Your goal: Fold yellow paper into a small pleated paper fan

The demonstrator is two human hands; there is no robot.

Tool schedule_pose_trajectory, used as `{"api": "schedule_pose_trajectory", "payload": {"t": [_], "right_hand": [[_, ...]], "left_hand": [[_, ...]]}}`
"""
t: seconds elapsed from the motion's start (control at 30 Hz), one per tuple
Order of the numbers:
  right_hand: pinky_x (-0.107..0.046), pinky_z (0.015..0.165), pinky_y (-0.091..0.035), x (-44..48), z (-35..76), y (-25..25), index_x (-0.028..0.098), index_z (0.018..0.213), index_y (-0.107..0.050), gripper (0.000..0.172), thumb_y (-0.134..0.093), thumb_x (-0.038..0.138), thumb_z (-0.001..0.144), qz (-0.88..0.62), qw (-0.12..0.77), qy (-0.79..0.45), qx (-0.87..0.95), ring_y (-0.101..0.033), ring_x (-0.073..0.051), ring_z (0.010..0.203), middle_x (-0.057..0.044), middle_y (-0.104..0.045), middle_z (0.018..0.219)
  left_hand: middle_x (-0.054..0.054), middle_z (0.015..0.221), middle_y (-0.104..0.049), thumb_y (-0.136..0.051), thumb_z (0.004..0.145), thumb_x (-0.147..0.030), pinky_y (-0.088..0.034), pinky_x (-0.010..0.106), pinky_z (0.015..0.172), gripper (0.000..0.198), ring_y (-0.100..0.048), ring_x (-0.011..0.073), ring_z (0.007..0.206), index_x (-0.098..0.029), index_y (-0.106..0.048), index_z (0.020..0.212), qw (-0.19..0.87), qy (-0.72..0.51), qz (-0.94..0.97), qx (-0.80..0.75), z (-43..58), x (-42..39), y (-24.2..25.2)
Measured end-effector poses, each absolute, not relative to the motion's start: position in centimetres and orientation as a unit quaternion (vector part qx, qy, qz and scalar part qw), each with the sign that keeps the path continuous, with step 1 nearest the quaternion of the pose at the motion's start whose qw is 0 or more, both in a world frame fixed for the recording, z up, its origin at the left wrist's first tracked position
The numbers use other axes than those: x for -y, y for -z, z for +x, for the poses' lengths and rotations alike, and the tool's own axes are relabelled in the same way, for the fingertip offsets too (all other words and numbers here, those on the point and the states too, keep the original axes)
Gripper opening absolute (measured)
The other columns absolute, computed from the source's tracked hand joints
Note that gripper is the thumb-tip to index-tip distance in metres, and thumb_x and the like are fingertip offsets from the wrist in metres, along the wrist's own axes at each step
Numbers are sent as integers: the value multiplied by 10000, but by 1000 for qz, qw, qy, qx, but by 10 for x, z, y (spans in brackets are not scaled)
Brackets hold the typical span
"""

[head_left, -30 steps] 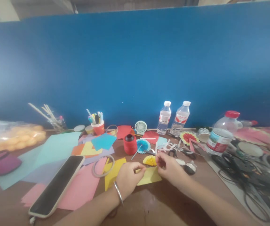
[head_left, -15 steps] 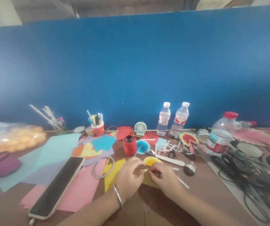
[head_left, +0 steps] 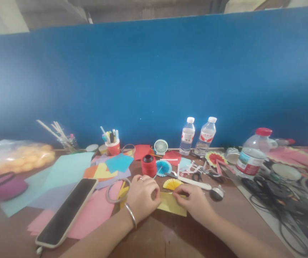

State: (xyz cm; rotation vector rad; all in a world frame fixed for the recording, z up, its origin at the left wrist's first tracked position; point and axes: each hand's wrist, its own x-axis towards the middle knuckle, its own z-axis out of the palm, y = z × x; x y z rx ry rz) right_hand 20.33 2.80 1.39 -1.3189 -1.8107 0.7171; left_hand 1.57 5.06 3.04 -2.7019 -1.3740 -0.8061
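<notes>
A sheet of yellow paper lies on the table between my hands. My left hand, with a silver bangle at the wrist, is curled closed over the paper's left end; its fingertips are partly hidden. The thumb and fingers of my right hand pinch the paper's far edge toward the right. Just beyond the paper sits a yellow pleated paper fan. Behind it are a blue pleated paper rosette and a red spool of thread.
A phone and coloured paper sheets lie to the left. Behind are a cup of pens, a small fan and water bottles. A white-handled cutter, a large bottle and black cables lie right.
My left hand has shifted slightly left and curled more. My right hand has drawn right, so the hands are farther apart and more of the yellow paper shows.
</notes>
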Motion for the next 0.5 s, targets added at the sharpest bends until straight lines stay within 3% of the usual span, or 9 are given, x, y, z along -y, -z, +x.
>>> {"api": "schedule_pose_trajectory", "payload": {"t": [0.13,0.2,0.3,0.37,0.5], "right_hand": [[-212,553,-399,-36,217,-17,155,616,-587,130,-495,210,690,-554,406,-271,674,-550,-145,589,-3,-620,612],[-215,543,-398,-39,220,-16,153,622,-588,150,-493,241,700,-568,412,-271,659,-546,-147,581,-4,-616,607],[-219,542,-400,-39,215,-13,153,629,-601,168,-492,255,706,-560,397,-295,665,-553,-153,593,-12,-633,627],[-217,542,-402,-37,208,-11,152,627,-606,159,-494,238,701,-547,388,-309,675,-557,-152,596,-14,-640,634],[-212,536,-401,-33,200,-8,152,621,-603,136,-492,194,688,-529,391,-297,692,-551,-142,577,-8,-631,613]], "left_hand": [[-1,571,-538,-489,624,-127,-317,331,712,114,-484,162,653,-178,-472,523,5,262,-832,490,-1,-70,-28],[5,583,-540,-462,663,-142,-346,301,673,143,-492,157,641,-179,-480,527,-47,289,-811,506,-5,-75,-30],[15,747,-592,-405,764,-214,-390,260,667,157,-528,149,714,-188,-552,717,-181,345,-786,480,1,-69,-35],[7,848,-615,-478,740,-269,-405,242,681,163,-545,152,770,-206,-571,859,-252,344,-779,460,10,-59,-37],[-23,691,-632,-489,721,-228,-395,217,592,123,-549,125,633,-194,-607,715,-281,294,-783,472,20,-49,-34]]}}
